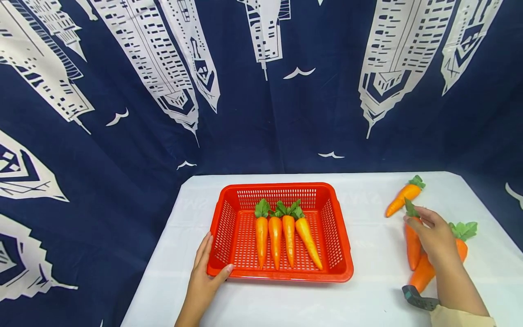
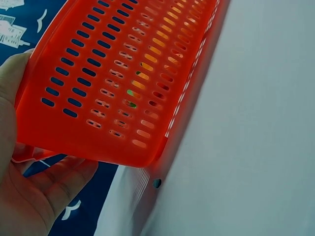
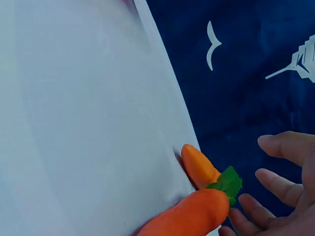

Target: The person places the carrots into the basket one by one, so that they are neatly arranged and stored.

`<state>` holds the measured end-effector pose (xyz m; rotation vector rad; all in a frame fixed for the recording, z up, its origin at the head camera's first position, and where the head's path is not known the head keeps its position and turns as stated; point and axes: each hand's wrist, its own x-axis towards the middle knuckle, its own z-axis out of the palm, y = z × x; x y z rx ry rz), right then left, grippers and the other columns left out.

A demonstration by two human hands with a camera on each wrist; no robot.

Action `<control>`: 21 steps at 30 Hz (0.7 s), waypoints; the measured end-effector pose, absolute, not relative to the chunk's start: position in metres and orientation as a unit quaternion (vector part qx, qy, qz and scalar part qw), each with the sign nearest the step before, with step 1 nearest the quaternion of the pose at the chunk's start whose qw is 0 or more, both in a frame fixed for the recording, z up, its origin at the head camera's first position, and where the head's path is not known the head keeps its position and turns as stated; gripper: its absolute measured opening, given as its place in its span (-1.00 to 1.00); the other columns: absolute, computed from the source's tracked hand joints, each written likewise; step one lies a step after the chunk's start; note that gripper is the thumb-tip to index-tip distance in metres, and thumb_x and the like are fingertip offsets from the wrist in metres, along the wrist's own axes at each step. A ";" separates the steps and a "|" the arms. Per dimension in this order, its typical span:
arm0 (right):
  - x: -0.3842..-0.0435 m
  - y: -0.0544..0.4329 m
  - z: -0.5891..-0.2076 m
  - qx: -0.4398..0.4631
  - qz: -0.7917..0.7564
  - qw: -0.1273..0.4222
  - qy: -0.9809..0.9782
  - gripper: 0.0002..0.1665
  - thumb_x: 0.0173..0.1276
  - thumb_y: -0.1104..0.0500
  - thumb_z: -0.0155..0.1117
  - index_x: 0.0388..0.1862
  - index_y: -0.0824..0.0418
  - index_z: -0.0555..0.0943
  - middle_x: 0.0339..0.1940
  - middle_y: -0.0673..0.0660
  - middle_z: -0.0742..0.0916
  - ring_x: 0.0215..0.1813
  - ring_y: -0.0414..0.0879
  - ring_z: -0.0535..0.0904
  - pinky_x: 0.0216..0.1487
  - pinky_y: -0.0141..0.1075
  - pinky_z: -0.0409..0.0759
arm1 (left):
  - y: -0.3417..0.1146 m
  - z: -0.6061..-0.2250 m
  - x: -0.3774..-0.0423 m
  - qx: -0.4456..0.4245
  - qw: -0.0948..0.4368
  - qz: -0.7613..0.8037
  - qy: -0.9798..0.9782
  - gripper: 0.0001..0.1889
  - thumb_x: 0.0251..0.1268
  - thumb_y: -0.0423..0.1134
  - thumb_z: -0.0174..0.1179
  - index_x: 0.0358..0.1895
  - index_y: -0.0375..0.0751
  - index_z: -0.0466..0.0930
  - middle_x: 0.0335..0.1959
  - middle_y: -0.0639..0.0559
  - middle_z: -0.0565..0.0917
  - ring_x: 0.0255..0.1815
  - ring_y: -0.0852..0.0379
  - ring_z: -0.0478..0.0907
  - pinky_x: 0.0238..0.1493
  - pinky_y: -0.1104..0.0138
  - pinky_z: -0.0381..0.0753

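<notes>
My left hand point(image 1: 204, 274) grips the near left corner of a red plastic basket point(image 1: 282, 274), its thumb over the front rim and its fingers along the left side. Inside the basket several orange carrots point(image 1: 288, 238) lie side by side, leaves toward the far side. Over at the right, my right hand point(image 1: 437, 234) is at the leafy top of a carrot point(image 1: 412, 245), with thumb and fingers spread apart in the right wrist view. Partly hidden under that hand and arm lies a larger carrot point(image 1: 422, 274). A smaller carrot point(image 1: 402, 200) lies just beyond the hand.
A white cloth point(image 1: 367, 299) covers the table. Behind and to the left hangs a dark blue cloth point(image 1: 245, 136) printed with white buildings and birds. A dark band point(image 1: 418, 299) is worn on the right wrist.
</notes>
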<state>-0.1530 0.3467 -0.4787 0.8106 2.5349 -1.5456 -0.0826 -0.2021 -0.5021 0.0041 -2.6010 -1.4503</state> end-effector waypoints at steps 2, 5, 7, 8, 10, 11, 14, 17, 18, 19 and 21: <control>-0.154 0.348 -0.479 0.266 -0.496 0.039 0.825 -0.07 0.50 -0.24 0.07 0.66 0.14 0.06 0.64 0.45 0.08 0.52 0.47 0.16 0.38 0.32 0.36 | -0.202 -0.502 -0.082 0.002 0.082 -0.487 -0.870 0.00 0.18 -0.08 0.48 0.62 0.22 0.04 0.67 0.19 0.02 0.63 0.00 0.04 0.49 -0.19 0.21; -0.155 0.350 -0.479 0.267 -0.481 0.057 0.833 -0.06 0.50 -0.26 0.06 0.66 0.13 0.05 0.63 0.47 0.07 0.51 0.48 0.15 0.39 0.32 0.36 | -0.202 -0.502 -0.082 0.001 0.087 -0.485 -0.870 0.00 0.17 -0.09 0.49 0.62 0.23 0.05 0.66 0.22 0.03 0.62 0.06 0.06 0.49 -0.13 0.23; -0.157 0.350 -0.479 0.267 -0.471 0.069 0.838 -0.05 0.49 -0.28 0.06 0.66 0.12 0.05 0.63 0.48 0.07 0.49 0.48 0.16 0.38 0.32 0.36 | -0.202 -0.502 -0.082 0.000 0.090 -0.486 -0.870 0.00 0.16 -0.11 0.50 0.62 0.24 0.06 0.65 0.26 0.04 0.61 0.10 0.08 0.49 -0.10 0.24; -0.157 0.350 -0.479 0.267 -0.466 0.072 0.840 -0.05 0.49 -0.29 0.06 0.66 0.12 0.05 0.62 0.49 0.08 0.48 0.48 0.16 0.38 0.32 0.36 | -0.202 -0.502 -0.083 -0.001 0.091 -0.485 -0.870 0.00 0.16 -0.11 0.50 0.61 0.25 0.06 0.65 0.29 0.04 0.61 0.11 0.09 0.49 -0.09 0.25; -0.159 0.350 -0.480 0.267 -0.459 0.077 0.844 -0.05 0.48 -0.28 0.06 0.66 0.13 0.06 0.61 0.51 0.08 0.46 0.47 0.17 0.38 0.32 0.37 | -0.202 -0.502 -0.083 -0.003 0.093 -0.483 -0.871 0.00 0.16 -0.11 0.50 0.62 0.24 0.06 0.65 0.30 0.04 0.60 0.13 0.10 0.49 -0.08 0.25; -0.159 0.350 -0.481 0.265 -0.454 0.078 0.847 -0.05 0.48 -0.28 0.07 0.65 0.15 0.07 0.60 0.53 0.09 0.43 0.47 0.19 0.37 0.32 0.37 | -0.202 -0.502 -0.083 -0.003 0.092 -0.485 -0.870 0.00 0.15 -0.11 0.50 0.62 0.23 0.07 0.64 0.31 0.04 0.60 0.13 0.09 0.49 -0.07 0.25; -0.161 0.351 -0.483 0.264 -0.437 0.084 0.856 -0.04 0.48 -0.28 0.08 0.65 0.16 0.08 0.57 0.58 0.11 0.37 0.46 0.21 0.36 0.33 0.37 | -0.202 -0.503 -0.083 -0.002 0.090 -0.484 -0.870 0.01 0.16 -0.09 0.50 0.62 0.23 0.06 0.65 0.30 0.04 0.60 0.14 0.10 0.48 -0.07 0.26; -0.162 0.353 -0.485 0.259 -0.417 0.087 0.867 -0.03 0.48 -0.28 0.10 0.64 0.18 0.08 0.53 0.62 0.15 0.29 0.45 0.25 0.33 0.32 0.40 | -0.202 -0.503 -0.082 -0.002 0.089 -0.487 -0.869 0.00 0.16 -0.09 0.49 0.62 0.22 0.06 0.65 0.27 0.04 0.60 0.14 0.09 0.49 -0.06 0.25; -0.162 0.353 -0.486 0.258 -0.413 0.089 0.869 -0.04 0.48 -0.27 0.11 0.64 0.19 0.08 0.52 0.63 0.15 0.28 0.45 0.25 0.32 0.32 0.41 | -0.202 -0.503 -0.082 -0.002 0.090 -0.485 -0.870 0.00 0.17 -0.08 0.49 0.62 0.22 0.05 0.66 0.26 0.04 0.60 0.13 0.09 0.49 -0.06 0.25; -0.163 0.354 -0.486 0.259 -0.409 0.089 0.871 -0.04 0.48 -0.26 0.12 0.64 0.19 0.07 0.51 0.63 0.16 0.26 0.45 0.26 0.31 0.32 0.41 | -0.202 -0.503 -0.083 -0.002 0.090 -0.484 -0.870 0.00 0.17 -0.08 0.49 0.62 0.23 0.05 0.66 0.26 0.04 0.60 0.14 0.09 0.49 -0.04 0.24; -0.164 0.354 -0.487 0.256 -0.402 0.094 0.874 -0.04 0.48 -0.23 0.14 0.64 0.21 0.06 0.49 0.65 0.16 0.23 0.45 0.27 0.27 0.31 0.44 | -0.203 -0.503 -0.083 0.000 0.090 -0.482 -0.872 0.00 0.16 -0.08 0.49 0.62 0.24 0.05 0.66 0.26 0.04 0.60 0.16 0.09 0.49 0.05 0.24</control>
